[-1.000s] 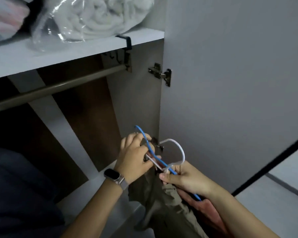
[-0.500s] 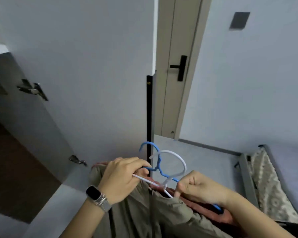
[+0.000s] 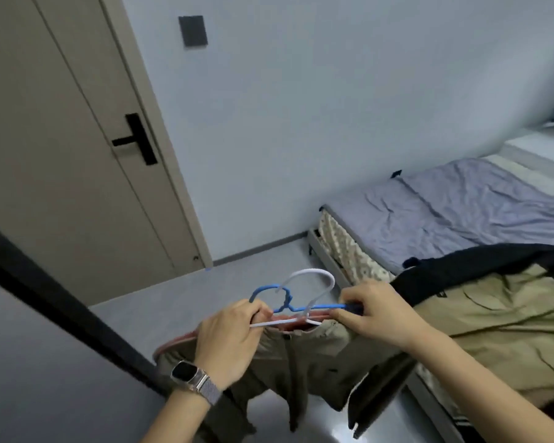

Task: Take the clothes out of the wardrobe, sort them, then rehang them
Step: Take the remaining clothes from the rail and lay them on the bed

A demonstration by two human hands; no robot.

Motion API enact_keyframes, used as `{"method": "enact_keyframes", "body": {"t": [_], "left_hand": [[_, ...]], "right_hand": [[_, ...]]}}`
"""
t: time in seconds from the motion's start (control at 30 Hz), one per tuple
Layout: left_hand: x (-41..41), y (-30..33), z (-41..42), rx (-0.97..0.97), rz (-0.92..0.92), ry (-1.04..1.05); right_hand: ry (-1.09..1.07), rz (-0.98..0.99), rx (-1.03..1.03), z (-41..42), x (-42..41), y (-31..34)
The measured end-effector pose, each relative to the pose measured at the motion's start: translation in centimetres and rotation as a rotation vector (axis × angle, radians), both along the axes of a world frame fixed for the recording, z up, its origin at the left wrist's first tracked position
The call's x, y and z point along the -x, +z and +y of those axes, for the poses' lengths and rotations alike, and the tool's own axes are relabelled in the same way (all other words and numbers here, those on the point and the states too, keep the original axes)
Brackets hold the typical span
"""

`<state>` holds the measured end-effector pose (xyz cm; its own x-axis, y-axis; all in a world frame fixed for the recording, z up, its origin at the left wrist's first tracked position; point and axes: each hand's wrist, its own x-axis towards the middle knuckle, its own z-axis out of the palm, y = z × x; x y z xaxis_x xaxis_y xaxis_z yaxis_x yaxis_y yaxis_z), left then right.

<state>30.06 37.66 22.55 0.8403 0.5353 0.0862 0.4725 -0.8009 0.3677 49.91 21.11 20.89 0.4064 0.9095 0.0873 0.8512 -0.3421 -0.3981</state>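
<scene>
Risk: two hangers stacked, blue hanger and white hanger hooks crossed, could snag or shed olive trousers onto floor mid-carry. Left hand fingers clamped on hanger bars' left end, right hand pinching right end. Trousers hang limp, near centre; khaki garment already on bed, right.
</scene>
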Motion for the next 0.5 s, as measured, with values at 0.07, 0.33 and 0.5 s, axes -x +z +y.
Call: {"method": "enact_keyframes", "body": {"t": [0.07,0.33,0.5], "left_hand": [[-2.0,-0.1,-0.5,-0.002,-0.005,-0.057],[-11.2,-1.2,-2.9,0.005,-0.018,-0.319],[-16.5,-1.8,-5.8,0.039,-0.051,-0.493]], "right_hand": [[-0.156,-0.028,-0.043,-2.6,-1.0,-1.1],[-0.519,0.133,-0.027,-10.8,-3.2,-3.7],[-0.697,0.156,-0.078,-16.0,-4.1,-3.2]]}}
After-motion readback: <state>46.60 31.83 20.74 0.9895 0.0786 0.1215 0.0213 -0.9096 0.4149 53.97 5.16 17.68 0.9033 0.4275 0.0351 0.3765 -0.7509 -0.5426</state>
